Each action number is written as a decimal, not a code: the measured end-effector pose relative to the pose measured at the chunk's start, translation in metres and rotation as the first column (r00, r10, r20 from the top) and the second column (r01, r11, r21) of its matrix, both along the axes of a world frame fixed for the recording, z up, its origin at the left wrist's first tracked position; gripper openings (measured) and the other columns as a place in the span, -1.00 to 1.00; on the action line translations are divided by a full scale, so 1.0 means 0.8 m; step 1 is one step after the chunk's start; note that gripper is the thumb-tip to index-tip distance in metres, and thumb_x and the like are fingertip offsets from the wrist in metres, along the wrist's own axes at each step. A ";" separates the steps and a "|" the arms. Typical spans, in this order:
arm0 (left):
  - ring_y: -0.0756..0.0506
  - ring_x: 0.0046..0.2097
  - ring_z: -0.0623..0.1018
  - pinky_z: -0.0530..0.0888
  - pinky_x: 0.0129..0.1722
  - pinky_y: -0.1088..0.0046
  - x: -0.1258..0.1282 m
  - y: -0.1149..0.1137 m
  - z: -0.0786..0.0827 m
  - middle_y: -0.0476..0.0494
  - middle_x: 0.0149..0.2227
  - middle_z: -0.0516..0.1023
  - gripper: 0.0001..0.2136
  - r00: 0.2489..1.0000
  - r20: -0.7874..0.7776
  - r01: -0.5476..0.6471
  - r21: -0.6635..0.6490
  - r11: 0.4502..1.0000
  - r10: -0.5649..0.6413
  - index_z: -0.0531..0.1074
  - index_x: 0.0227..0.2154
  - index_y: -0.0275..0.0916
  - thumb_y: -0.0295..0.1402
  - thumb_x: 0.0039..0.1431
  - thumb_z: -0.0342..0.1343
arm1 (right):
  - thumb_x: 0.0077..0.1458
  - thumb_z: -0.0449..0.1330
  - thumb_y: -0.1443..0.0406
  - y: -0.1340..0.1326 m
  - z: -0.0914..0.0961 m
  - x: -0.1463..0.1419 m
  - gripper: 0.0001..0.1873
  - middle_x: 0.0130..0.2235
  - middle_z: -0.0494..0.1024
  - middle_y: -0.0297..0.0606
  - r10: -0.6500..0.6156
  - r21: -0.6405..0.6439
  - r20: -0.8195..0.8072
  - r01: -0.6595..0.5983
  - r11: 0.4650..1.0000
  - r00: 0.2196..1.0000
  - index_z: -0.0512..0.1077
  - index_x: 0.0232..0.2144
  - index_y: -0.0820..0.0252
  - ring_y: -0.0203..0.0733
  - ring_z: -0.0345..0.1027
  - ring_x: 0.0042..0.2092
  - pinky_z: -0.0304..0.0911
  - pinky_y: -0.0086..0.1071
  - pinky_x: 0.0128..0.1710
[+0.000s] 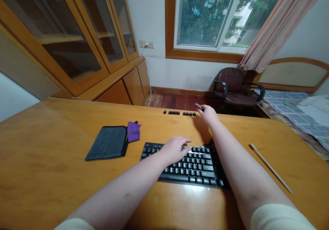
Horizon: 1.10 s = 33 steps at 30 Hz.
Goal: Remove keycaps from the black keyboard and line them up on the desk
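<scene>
A black keyboard (190, 166) lies on the wooden desk in front of me. My left hand (174, 150) rests on its upper part, fingers stretched out and holding nothing. The top row beside that hand is partly bare of keycaps. Near the far edge of the desk, my right hand (207, 114) is closed around a small slim tool with a shiny metal tip (197, 105); its exact kind is too small to make out. Just left of this hand, several loose black keycaps (174, 112) stand in a line. My right forearm hides part of the keyboard's right side.
On the left of the desk (51, 141) lie a dark zippered pouch (108, 142) and a purple cloth (134, 131). A thin brush (271, 168) lies at the right. Beyond the desk stand a glass-fronted cabinet (108, 65), an office chair (230, 86) and a bed (293, 103).
</scene>
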<state>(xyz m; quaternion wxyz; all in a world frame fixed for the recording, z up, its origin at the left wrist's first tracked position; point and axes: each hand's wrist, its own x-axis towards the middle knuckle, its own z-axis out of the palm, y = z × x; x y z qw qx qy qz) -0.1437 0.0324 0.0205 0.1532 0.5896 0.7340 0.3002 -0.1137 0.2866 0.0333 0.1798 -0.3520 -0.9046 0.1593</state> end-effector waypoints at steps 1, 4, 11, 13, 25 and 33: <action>-0.14 -0.03 0.43 0.33 0.00 0.29 0.001 -0.001 0.000 -0.15 -0.07 0.48 -0.67 0.999 -0.030 0.021 -0.006 1.000 -0.022 0.38 -0.06 -0.21 -0.25 0.12 0.03 | 0.07 0.07 0.17 -0.004 0.010 0.004 -0.70 -0.24 0.52 -0.15 -0.002 -0.008 -0.037 0.001 1.000 0.999 0.46 -0.24 0.21 -0.15 0.34 -0.21 0.16 -0.40 -0.24; -0.18 -0.03 0.43 0.32 0.00 0.25 0.003 -0.002 0.001 -0.18 -0.06 0.48 -0.61 0.992 -0.092 0.077 -0.055 0.996 -0.082 0.36 -0.03 -0.21 -0.19 0.09 0.07 | 0.06 0.04 0.17 -0.021 0.037 0.022 -0.71 -0.36 0.50 -0.18 0.011 -0.047 -0.135 -0.017 0.999 0.991 0.46 -0.33 0.24 -0.17 0.33 -0.29 0.15 -0.42 -0.31; -0.18 -0.08 0.46 0.36 -0.07 0.29 -0.004 0.001 0.005 -0.16 -0.11 0.51 -0.63 0.991 -0.042 0.124 -0.124 0.984 -0.130 0.41 -0.10 -0.19 -0.15 0.05 0.10 | 0.09 -0.03 0.21 -0.054 0.041 0.081 -0.69 -0.44 0.47 -0.24 0.135 -0.324 -0.229 -0.206 0.923 0.964 0.44 -0.28 0.25 -0.27 0.31 -0.43 0.18 -0.46 -0.40; -0.18 -0.09 0.47 0.36 -0.09 0.31 -0.007 0.002 0.006 -0.15 -0.13 0.52 -0.65 0.989 -0.023 0.139 -0.143 0.980 -0.144 0.42 -0.11 -0.17 -0.17 0.03 0.12 | 0.06 0.01 0.23 -0.050 0.035 0.087 -0.70 -0.37 0.49 -0.22 0.099 -0.324 -0.185 -0.156 0.933 0.978 0.44 -0.24 0.23 -0.27 0.31 -0.41 0.19 -0.45 -0.39; -0.21 -0.09 0.47 0.37 -0.10 0.27 -0.008 -0.010 0.024 -0.20 -0.11 0.50 -0.65 0.993 -0.081 0.072 -0.197 0.978 -0.089 0.40 -0.09 -0.19 -0.26 0.04 0.10 | -0.08 0.10 0.35 0.000 -0.011 -0.004 -0.66 -0.34 0.53 -0.18 -0.112 -0.322 -0.024 0.098 0.942 0.993 0.45 -0.18 0.23 -0.25 0.38 -0.40 0.23 -0.44 -0.37; -0.18 -0.06 0.42 0.33 -0.03 0.23 0.021 -0.003 0.013 -0.19 -0.11 0.49 -0.71 0.989 -0.134 -0.061 -0.033 0.998 0.056 0.39 -0.09 -0.21 -0.30 0.13 0.01 | -0.05 0.09 0.29 0.005 -0.045 -0.015 -0.68 -0.30 0.54 -0.12 -0.161 -0.331 -0.026 0.143 0.933 0.987 0.44 -0.20 0.26 -0.17 0.41 -0.30 0.25 -0.42 -0.30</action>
